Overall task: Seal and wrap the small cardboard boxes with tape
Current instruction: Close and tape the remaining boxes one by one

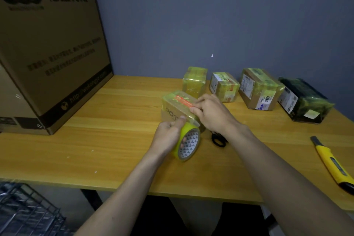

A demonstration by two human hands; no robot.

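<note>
A small cardboard box (173, 104) with an orange label and yellowish tape over its top stands at the middle of the wooden table (115, 140). My left hand (168, 134) grips a roll of yellow tape (188, 142) just in front of the box, thumb on the tape strip that runs up to the box's near edge. My right hand (210, 113) rests on the box's right top edge, fingers pressing the tape down.
Several taped parcels line the back right: a small box (195, 81), a second box (224, 86), a bigger one (260, 92) and a dark package (304, 99). Black scissors (218, 140) lie under my right wrist. A yellow utility knife (333, 165) lies right. A large carton (51, 48) stands left; a wire basket (28, 210) is below.
</note>
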